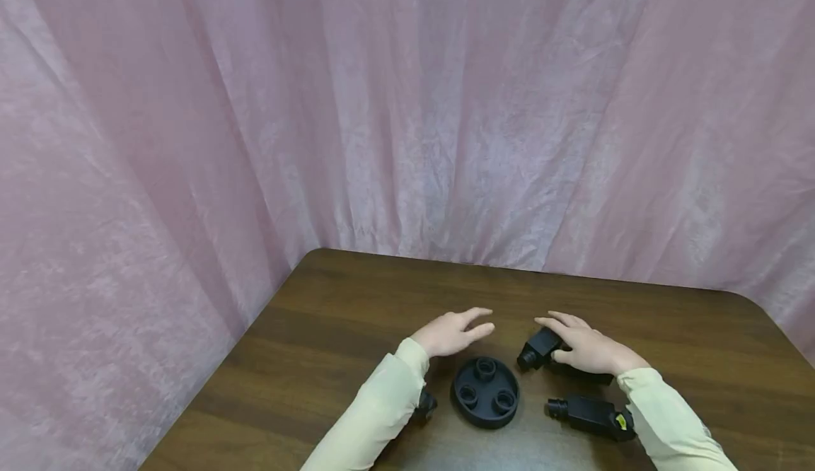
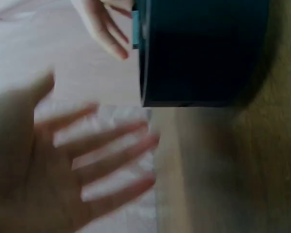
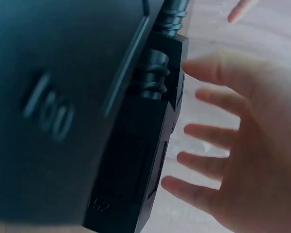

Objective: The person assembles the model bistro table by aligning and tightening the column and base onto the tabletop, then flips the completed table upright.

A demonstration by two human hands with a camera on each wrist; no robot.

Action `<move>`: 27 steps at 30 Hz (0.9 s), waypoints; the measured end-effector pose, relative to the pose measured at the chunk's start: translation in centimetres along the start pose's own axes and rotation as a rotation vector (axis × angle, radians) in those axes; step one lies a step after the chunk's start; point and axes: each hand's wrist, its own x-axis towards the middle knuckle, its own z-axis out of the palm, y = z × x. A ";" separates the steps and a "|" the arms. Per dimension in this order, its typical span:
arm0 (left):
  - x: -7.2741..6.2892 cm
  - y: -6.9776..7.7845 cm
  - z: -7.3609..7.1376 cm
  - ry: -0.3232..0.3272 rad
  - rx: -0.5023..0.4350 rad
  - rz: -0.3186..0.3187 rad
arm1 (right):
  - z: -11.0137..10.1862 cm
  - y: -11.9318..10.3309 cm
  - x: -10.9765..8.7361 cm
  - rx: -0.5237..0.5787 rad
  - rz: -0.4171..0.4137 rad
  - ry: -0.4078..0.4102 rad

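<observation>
Pink curtain point(image 1: 395, 103) hangs behind the table point(image 1: 331, 315). Your left hand point(image 1: 451, 332), fingers apart, is near the round base point(image 1: 485, 388); your right hand point(image 1: 587, 348) (also spread) hovers above black blocks point(image 1: 540, 342), apparently reaching; gripping would need closing fingers.

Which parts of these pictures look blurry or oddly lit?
Head view: a pale sheen on the table near the bottom edge; left wrist view: the left hand's fingers smeared, the round black base very dark, a shadow beneath it; right wrist view: the nearest black block out of focus, its raised marking soft.
</observation>
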 end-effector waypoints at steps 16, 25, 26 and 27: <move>-2.2 -1.1 0.5 -0.442 -0.044 0.219 | 0.0 -1.3 1.2 -0.030 0.016 -0.138; -2.1 -0.9 1.1 -0.415 0.097 0.296 | 0.4 -1.1 2.3 -0.163 -0.054 -0.051; -2.1 -0.9 1.1 -0.409 0.103 0.299 | 0.4 -1.1 2.3 -0.173 -0.063 -0.036; -2.1 -0.8 1.0 -0.404 0.108 0.301 | 0.4 -1.1 2.3 -0.178 -0.062 -0.021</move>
